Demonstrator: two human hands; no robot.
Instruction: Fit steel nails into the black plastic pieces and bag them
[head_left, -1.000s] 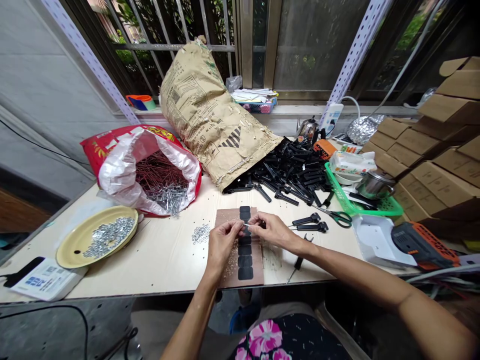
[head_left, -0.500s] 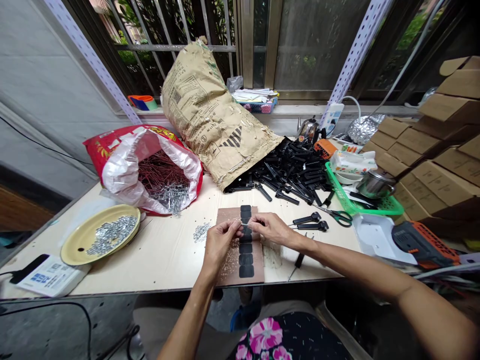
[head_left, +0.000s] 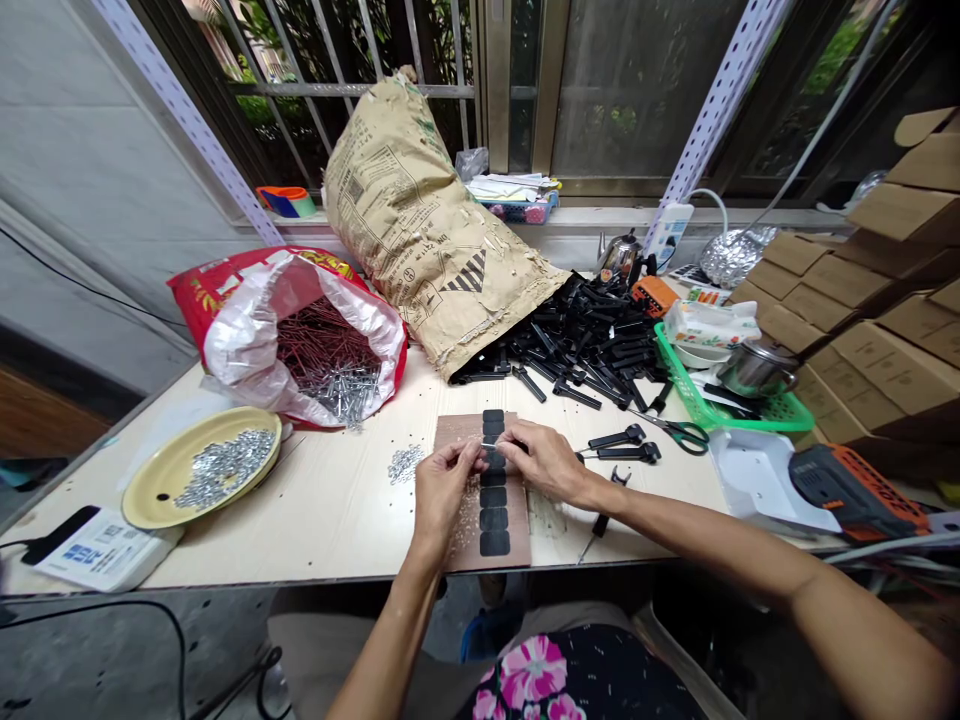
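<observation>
Near edge of table: brown board lies flat, carrying a column of black pads down its middle.

Left hand and right hand meet just above the board's upper half, fingertips almost touching. Each grip is thumb and forefinger pressed together on one end of a thin metal pin, held level between the hands over the pads. The pin is too small to make out further.

Just left of the board: small heap of silver bits on the bare table. Further left, yellow plate holding more silver bits.

Right of the right hand: two black handles lying side by side, then green-handled scissors. Orange power tool at the right edge of the table.

Mid table: red-and-white bag, mouth open, with nails inside. Green basket to the right, steel pot in it.

Far: brown paper sack lying tilted toward the window, its mouth against a pile of black plastic parts. Cardboard boxes stacked at far right.
</observation>
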